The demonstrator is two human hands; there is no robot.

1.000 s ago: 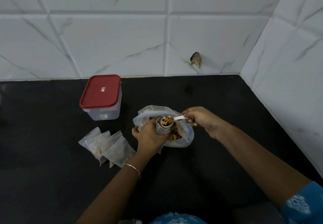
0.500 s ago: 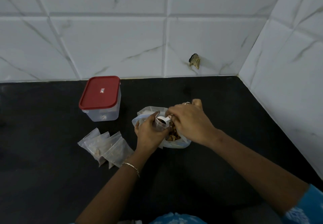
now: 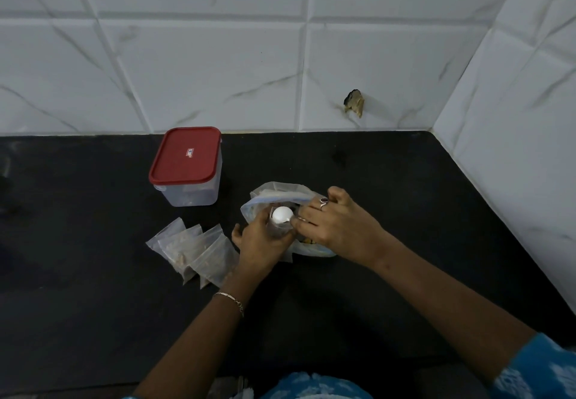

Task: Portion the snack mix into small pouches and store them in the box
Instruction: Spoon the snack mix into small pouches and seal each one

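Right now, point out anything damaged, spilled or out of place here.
One thing: a jagged, brown-edged hole breaks the white wall tile above the black counter, right of the red-lidded box. No spill shows on the counter.

Spoon (image 3: 282, 214) has been flipped since 1 s ago. The bowl was held level and full then. Now its white underside is turned up at the mouth of the small pouch (image 3: 277, 229), and the load is no longer seen. Right hand (image 3: 336, 227) has been rolled knuckles-up and shifted left, over the big bag (image 3: 274, 191).
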